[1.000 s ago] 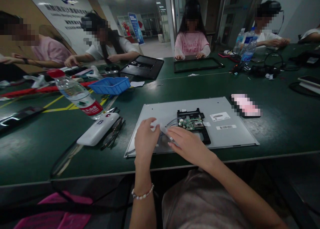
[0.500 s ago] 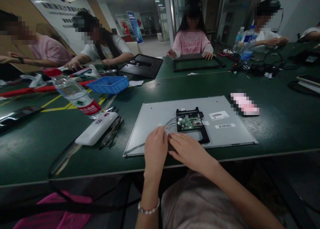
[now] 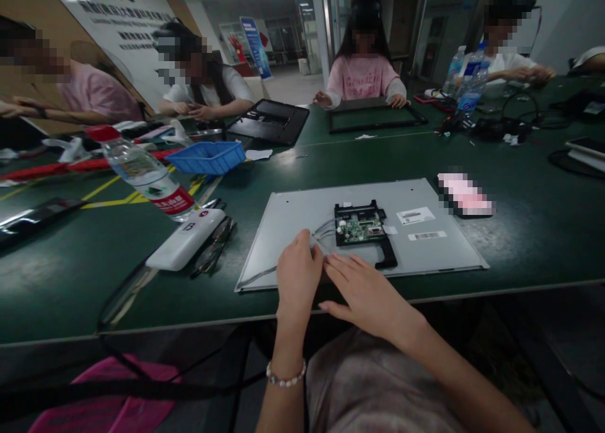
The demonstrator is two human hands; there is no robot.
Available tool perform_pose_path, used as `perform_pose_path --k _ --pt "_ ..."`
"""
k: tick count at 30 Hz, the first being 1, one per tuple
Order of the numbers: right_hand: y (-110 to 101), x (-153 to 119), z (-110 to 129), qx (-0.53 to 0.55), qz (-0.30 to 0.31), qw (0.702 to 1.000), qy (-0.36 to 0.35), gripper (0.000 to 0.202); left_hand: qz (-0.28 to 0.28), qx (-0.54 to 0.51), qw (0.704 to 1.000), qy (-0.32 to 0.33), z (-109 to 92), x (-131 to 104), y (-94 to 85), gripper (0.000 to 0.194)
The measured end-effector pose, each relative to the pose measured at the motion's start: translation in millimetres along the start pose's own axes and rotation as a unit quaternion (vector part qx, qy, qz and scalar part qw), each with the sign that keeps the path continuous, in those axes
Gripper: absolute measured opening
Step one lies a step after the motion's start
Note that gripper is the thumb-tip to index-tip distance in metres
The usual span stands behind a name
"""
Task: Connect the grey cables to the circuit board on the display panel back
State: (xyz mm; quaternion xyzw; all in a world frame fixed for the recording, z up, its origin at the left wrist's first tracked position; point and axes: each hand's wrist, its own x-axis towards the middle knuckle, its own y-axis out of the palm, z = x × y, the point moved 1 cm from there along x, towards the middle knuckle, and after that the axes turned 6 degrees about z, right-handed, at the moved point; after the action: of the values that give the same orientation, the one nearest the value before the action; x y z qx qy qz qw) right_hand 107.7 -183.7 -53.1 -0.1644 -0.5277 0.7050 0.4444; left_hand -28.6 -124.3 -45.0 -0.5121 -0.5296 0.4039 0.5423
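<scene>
On the table lies a flat grey display panel [image 3: 293, 213], back side up. A black bracket [image 3: 388, 254] with a green circuit board [image 3: 360, 230] sits on its middle. Thin grey cables [image 3: 326, 228] run from the board toward my left hand [image 3: 299, 275], and a stretch reappears at the panel's lower left. My left hand is closed over the cable run with its fingers curled; what they pinch is hidden. Just to its right, my right hand [image 3: 366, 288] is open at the panel's front edge, fingers extended and thumb apart.
Left of the panel are a white power bank [image 3: 186, 241], eyeglasses [image 3: 213, 249], a water bottle [image 3: 146, 174] and a blue tray [image 3: 208, 160]. A phone [image 3: 466, 195] lies right. Across the table, several people sit; one touches a black frame [image 3: 378, 128].
My right hand has drawn slightly away from my left, its thumb spreading further. My left hand stays over the cables. The person at back left has pulled both hands together.
</scene>
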Motion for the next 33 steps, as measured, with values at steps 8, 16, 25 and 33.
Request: perform_pose_path --k 8,16,25,33 --pt "-26.7 -10.8 -17.6 0.040 -0.057 0.998 0.007 0.038 -0.024 -0.023 0.998 0.061 7.6 13.9 -11.3 0.014" --pt "-70.5 -36.0 -90.5 0.002 -0.130 0.978 0.163 0.027 -0.088 -0.120 0.981 0.126 6.1 -9.6 -18.7 0.020" --pt "-66.0 -34.9 -117.9 0.020 -0.071 0.984 0.162 0.026 -0.053 -0.015 0.995 0.089 -1.6 -7.0 -23.2 0.021" --pt "-68.0 -29.8 -117.8 0.010 -0.050 0.985 0.162 0.025 -0.137 -0.085 0.983 0.083 9.7 -1.6 -32.1 0.019"
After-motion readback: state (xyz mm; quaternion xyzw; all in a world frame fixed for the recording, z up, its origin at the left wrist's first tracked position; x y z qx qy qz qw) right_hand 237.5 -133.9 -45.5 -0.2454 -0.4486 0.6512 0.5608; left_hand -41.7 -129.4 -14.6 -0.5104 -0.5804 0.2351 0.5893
